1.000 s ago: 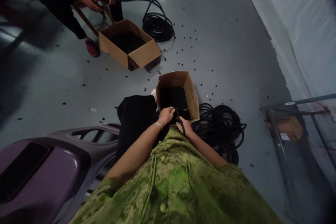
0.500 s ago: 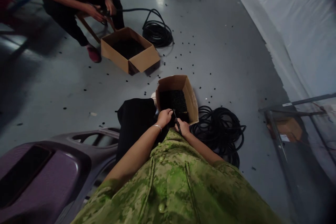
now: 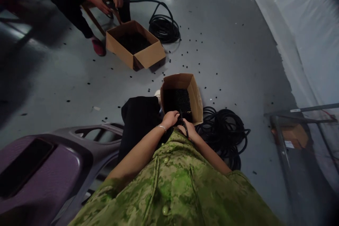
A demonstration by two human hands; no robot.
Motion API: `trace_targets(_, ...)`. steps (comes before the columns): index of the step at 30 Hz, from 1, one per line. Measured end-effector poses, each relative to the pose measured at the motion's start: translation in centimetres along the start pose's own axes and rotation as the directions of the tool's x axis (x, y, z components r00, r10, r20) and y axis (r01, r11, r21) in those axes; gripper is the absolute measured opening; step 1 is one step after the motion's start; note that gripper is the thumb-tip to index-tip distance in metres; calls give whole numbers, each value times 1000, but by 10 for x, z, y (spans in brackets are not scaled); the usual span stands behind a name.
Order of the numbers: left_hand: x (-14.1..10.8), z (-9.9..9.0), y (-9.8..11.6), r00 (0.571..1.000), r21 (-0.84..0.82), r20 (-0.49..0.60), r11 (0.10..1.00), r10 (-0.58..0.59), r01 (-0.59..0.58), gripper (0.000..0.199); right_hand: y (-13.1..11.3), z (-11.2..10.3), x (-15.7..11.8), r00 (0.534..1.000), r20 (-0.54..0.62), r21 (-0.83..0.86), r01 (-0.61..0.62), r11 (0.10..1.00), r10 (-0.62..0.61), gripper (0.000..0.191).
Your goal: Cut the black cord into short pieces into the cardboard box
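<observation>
My left hand, with a bracelet at the wrist, is closed over the near edge of a small cardboard box. Its fingertips pinch a dark strand that looks like black hose, mostly hidden by the fingers. Close beside it on the right, my right hand is wrapped around scissors with a black handle loop; their blades point toward the left fingertips. Small black pieces fill the bottom of the box. Right of the box, a tangled coil of black hose lies on the floor.
Across from me a seated person's hands work on black hose over a larger cardboard box. A second hose coil lies beside it. Left is a purple stool bearing a phone; right, a metal frame. Black bits litter the floor.
The view has shifted slightly, so most things sit a little further right. In my right hand the scissors have turned, and a handle loop now shows. Both hands stay close together at the box.
</observation>
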State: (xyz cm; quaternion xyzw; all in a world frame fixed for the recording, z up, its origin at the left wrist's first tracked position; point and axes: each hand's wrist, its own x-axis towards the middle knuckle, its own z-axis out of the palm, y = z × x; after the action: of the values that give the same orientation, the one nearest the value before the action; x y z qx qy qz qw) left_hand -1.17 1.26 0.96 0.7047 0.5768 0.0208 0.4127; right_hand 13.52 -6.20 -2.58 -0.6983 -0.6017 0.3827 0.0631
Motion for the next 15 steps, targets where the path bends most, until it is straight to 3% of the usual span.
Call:
trace_targets(8, 5, 1, -5, 1000, -7, 1, 1000, -4, 4, 32, -1, 7, 3, 997, 2, -146, -75, 986, 77, 38)
trace_targets(15, 8, 3, -10, 999, 8, -44, 1000, -14, 15, 31, 0, 16, 8, 998, -69, -260, -17, 965, -1, 35)
